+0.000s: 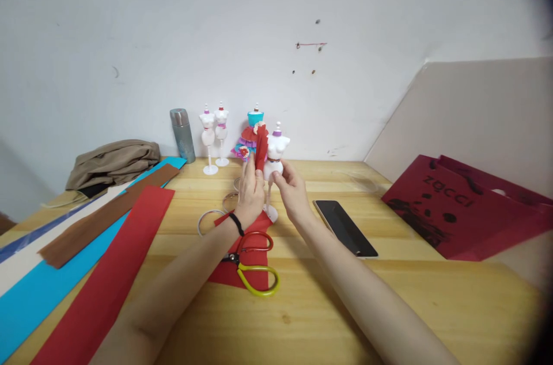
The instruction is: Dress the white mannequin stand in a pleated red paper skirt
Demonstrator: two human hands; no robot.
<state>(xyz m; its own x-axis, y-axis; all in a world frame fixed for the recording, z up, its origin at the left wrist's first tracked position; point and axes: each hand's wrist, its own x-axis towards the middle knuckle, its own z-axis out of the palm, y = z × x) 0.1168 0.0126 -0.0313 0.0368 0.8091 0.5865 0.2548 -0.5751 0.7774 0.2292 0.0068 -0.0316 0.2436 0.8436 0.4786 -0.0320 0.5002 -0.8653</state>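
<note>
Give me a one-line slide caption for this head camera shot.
Left hand presses red paper against a white mannequin steadied by the right hand, scissors below.

We see a plain white painted wall (276,25) with a few small dark marks and a short red thread-like streak (311,44) stuck on it. Below it runs a light wooden plank table (389,307) with visible grain. At the right, a pale beige flat board (475,117) leans against the wall at a slant. The light is soft and even, and the shadows on the table are faint
</note>
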